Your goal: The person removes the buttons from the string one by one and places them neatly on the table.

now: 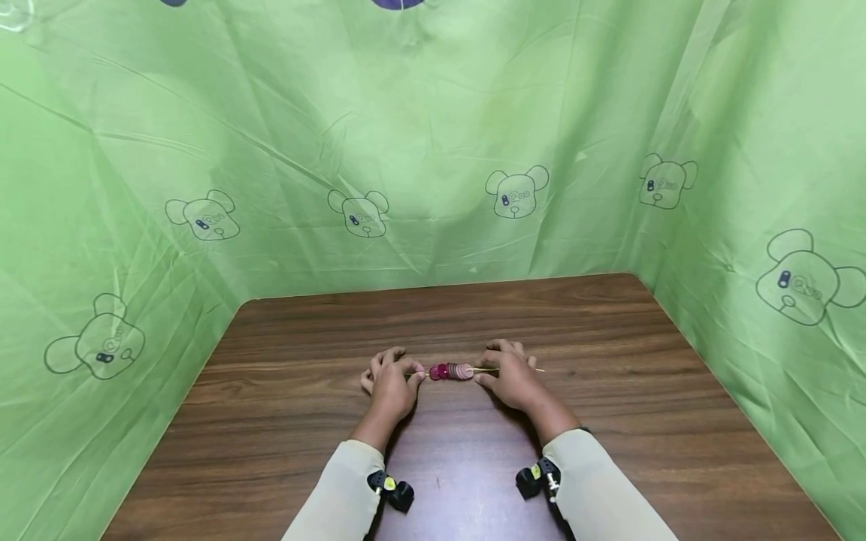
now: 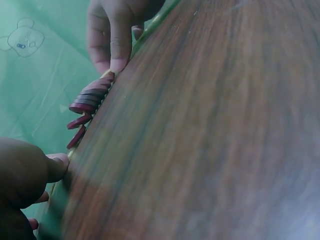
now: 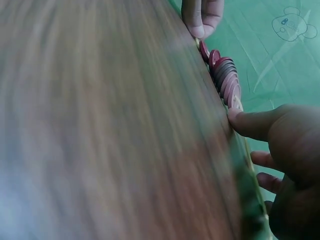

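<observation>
A thin yellowish stick (image 1: 484, 369) lies crosswise over the table, threaded through a row of button-like discs (image 1: 452, 371). The discs run from deep red on the left through dark ones to pink on the right; in the right wrist view the pink disc (image 3: 235, 95) is nearest the thumb. My left hand (image 1: 392, 385) pinches the stick's left end between thumb and index finger. On the other side, my right hand (image 1: 516, 377) pinches the stick just beyond the pink discs, and the stick's free end sticks out past that hand. Two red discs (image 2: 79, 121) sit slightly apart from the packed ones.
Under both hands is a brown wood-grain table (image 1: 304, 330). Green cloth (image 1: 433, 150) printed with bear outlines hangs behind it and at both sides. Each pale sleeve (image 1: 338, 488) carries a small black camera (image 1: 401, 496) at the wrist.
</observation>
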A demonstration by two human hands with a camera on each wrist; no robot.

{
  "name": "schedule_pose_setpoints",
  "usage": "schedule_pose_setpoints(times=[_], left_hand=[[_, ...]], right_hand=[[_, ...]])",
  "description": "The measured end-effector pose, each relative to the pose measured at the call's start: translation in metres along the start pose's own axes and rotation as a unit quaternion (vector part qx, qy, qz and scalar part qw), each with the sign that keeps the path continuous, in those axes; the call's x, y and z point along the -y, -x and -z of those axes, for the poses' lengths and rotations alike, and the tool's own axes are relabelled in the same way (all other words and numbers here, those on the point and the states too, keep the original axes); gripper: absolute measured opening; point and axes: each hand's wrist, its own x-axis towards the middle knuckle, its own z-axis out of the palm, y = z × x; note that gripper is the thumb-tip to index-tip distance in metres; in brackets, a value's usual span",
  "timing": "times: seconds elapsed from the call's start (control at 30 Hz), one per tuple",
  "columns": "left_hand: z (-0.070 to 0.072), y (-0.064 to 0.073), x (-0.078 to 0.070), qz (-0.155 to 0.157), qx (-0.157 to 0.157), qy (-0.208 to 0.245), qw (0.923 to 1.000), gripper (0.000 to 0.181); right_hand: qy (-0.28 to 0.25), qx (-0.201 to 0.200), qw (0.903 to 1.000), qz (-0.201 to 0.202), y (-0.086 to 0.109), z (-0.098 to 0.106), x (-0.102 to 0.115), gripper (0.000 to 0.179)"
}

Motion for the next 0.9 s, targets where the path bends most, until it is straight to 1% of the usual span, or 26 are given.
schedule_pose_setpoints(times=[0.1,0.3,0.53,0.73,0.83,0.9], left_hand=[[-0.0015,0.0000,0.0010,-0.007,0.005,-0.008,0.9999,0.014],[-0.0019,0.0002,0.0015,-0.012,0.019,-0.012,0.9997,0.016],[-0.0063,-0.0012,0.0075,-0.017,0.012,0.018,0.9996,0.017],[-0.0028,0.0011,0.0041,-0.034,0.003,0.014,0.9993,0.016],[-0.0027,0.0017,0.0031,-0.039,0.006,0.015,0.9991,0.014],[-0.0029,0.0019,0.0027,-0.047,0.002,0.018,0.9987,0.012]], right_hand=[[-0.016,-0.012,0.9998,-0.007,-0.0006,-0.0039,-0.0012,0.006],[-0.032,-0.033,0.9989,-0.008,0.0003,-0.0066,-0.0023,0.013],[-0.068,-0.055,0.9961,-0.007,0.0005,-0.0082,-0.0034,0.017],[-0.090,-0.063,0.9939,-0.006,0.0009,-0.0089,-0.0049,0.019],[-0.100,-0.064,0.9929,0.001,0.0007,-0.0094,-0.0050,0.017],[-0.113,-0.065,0.9915,0.007,0.0004,-0.0097,-0.0048,0.016]])
